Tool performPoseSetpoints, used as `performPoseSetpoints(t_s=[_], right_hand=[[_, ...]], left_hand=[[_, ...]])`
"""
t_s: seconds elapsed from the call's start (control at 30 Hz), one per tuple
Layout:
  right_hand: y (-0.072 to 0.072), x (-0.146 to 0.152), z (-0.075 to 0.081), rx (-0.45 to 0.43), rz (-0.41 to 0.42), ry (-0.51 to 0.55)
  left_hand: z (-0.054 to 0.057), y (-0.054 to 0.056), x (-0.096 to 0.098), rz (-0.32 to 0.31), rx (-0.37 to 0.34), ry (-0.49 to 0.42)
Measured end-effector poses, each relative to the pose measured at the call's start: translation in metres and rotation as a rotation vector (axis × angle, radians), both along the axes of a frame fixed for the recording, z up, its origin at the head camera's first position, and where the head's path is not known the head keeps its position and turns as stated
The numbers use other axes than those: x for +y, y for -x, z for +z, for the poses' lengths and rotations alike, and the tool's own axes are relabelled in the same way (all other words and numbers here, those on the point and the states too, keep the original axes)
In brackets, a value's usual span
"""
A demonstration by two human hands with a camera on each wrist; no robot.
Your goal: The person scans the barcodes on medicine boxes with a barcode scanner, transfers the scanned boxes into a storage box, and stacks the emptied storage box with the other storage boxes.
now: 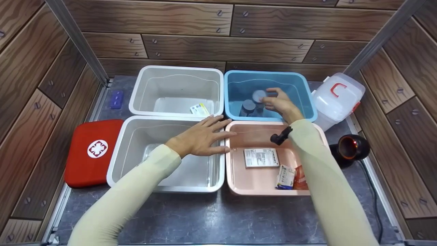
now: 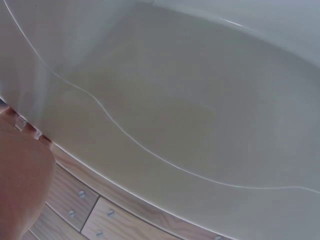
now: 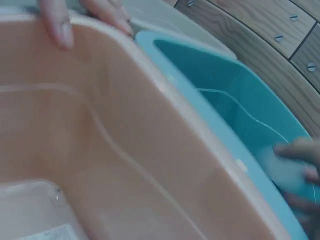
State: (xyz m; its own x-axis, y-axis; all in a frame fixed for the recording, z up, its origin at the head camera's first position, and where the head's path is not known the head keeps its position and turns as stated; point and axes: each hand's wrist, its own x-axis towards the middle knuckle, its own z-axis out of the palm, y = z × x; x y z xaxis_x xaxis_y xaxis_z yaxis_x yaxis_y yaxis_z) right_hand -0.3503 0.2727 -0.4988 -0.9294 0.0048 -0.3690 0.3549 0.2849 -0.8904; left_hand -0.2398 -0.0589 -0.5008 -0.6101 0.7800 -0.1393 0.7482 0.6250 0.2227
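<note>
My left hand (image 1: 201, 136) lies with spread, straight fingers over the rims where the grey and pink bins meet; its fingertips (image 3: 65, 35) hang over the pink rim in the right wrist view. Inside the blue bin (image 1: 304, 82), my right hand (image 1: 281, 104) pinches the pale round lid of a bottle (image 1: 258, 95); its lower body is partly hidden. Close beside that bottle, another dark-lidded bottle (image 1: 248, 106) stands upright. In the right wrist view the lid (image 3: 280, 170) is blurred between the fingers.
The pink bin (image 1: 235, 186) holds a white printed box (image 1: 261, 158), a smaller box (image 1: 285, 177) and a red packet (image 1: 300, 179). A small box (image 1: 199, 110) lies in the rear grey bin (image 1: 177, 70). A red first-aid case (image 1: 88, 171), clear lidded box (image 1: 338, 99) and black device (image 1: 351, 148) flank the bins.
</note>
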Motion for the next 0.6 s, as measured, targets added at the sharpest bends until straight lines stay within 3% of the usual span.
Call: performPoseSetpoints(t_s=[0.3,0.6], right_hand=[[-0.004,-0.004,0.0,0.116,0.023,-0.002],[-0.027,-0.001,0.018,0.276,0.169,-0.047]], left_hand=[[0.0,0.0,0.0,0.005,0.001,0.006],[0.0,0.0,0.0,0.007,-0.003,0.005]])
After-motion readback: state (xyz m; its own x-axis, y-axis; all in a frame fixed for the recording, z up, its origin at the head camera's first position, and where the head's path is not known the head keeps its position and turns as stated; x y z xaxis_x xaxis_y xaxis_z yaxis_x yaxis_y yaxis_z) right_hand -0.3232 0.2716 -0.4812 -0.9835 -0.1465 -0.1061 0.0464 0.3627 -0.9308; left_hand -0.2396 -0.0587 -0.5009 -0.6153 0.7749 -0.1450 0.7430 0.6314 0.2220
